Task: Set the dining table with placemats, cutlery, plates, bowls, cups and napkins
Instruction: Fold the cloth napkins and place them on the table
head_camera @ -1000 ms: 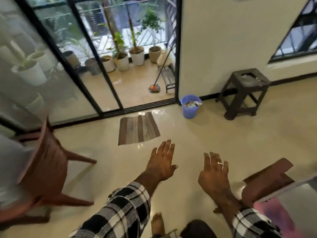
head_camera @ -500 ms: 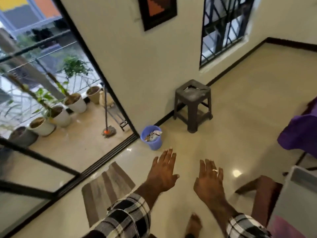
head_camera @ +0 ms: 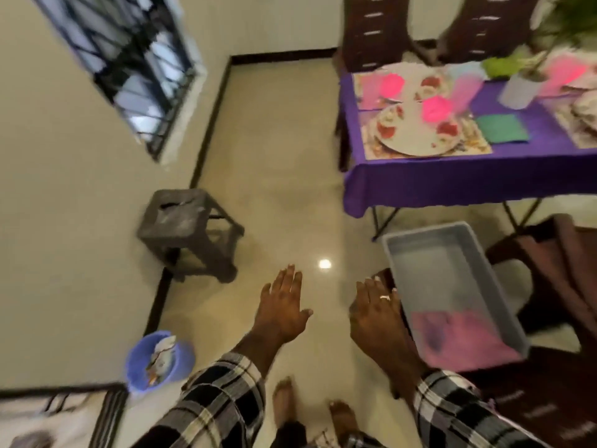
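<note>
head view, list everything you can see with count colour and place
table: 1, purple cloth, upper right
plates: at least 2, white with red pattern, on table
cups: several, pink, blurred, on table
napkin: 1, green, on table
pot: 1, pale, with plant, on table
chairs: 2, dark brown, behind table
tub: 1, grey, pink item inside, lower right
stool: 1, grey, by wall
bin: 1, blue, lower left
left hand: open, empty
right hand: open, ring on finger

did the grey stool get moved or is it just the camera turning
No. The grey stool stands by the same wall, between the window and the blue bin, as before. Only the head camera swung right.
</note>
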Demonstrator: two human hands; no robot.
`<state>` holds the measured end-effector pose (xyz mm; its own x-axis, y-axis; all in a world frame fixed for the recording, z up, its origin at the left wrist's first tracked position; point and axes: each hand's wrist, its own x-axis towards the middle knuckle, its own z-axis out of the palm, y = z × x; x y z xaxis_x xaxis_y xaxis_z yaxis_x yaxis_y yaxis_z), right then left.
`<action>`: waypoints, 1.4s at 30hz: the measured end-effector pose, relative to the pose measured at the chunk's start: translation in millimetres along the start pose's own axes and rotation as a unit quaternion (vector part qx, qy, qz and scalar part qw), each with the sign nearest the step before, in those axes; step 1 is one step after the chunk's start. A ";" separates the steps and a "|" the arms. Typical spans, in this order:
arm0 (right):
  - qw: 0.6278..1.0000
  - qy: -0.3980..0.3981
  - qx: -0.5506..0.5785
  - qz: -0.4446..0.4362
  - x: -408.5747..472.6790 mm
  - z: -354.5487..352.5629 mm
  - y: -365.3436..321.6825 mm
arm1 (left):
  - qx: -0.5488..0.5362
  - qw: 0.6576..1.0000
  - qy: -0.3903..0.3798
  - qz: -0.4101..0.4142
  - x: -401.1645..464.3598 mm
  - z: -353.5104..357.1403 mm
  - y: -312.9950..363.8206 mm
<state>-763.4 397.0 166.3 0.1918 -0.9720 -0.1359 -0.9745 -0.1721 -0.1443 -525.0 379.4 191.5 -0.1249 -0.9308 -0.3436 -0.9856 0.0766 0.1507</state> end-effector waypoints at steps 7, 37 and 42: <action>0.972 0.017 0.026 0.232 -41.4 11.8 67.9 | 0.034 0.976 -0.054 0.208 83.9 10.4 88.5; 0.861 -0.079 0.090 0.494 28.7 275.1 355.8 | 0.087 0.922 -0.287 0.244 309.9 307.7 388.7; 0.859 -0.093 0.217 0.454 15.1 277.1 366.8 | 0.038 0.913 -0.324 0.243 304.7 305.4 381.3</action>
<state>-1085.5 363.5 -160.3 -0.5689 -0.6253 -0.5342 -0.6053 0.7581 -0.2427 -973.7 234.2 -138.8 -0.5676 -0.3749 -0.7330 -0.7974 0.4719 0.3761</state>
